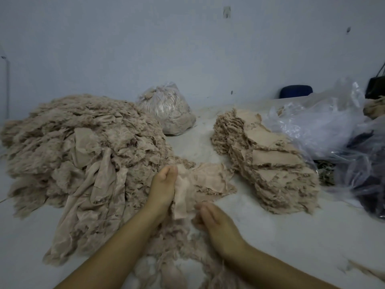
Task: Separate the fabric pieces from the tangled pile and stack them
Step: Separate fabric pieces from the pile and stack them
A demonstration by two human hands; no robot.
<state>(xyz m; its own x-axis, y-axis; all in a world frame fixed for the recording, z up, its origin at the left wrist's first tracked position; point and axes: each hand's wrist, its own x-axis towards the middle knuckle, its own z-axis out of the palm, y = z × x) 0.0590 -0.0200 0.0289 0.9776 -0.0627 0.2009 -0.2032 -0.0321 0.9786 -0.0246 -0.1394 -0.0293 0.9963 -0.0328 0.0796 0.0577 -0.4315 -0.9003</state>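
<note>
Separating step in hand. One thin beige frayed fabric piece (183, 190) is pinched by left hand (163, 187) and right hand (212, 219). Big tangled beige pile (79, 147) left of hands; neat beige stack (268, 161) right, on grey worktop (270, 236). Next, by judgement: piece to be pulled free, laid on stack.

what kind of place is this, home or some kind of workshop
Probably a small textile or garment workroom, not a home. A big tangled pile of beige fabric scraps lies beside a sorted stack, with a tied plastic bag of more scraps behind, all on a bare work surface.
</note>
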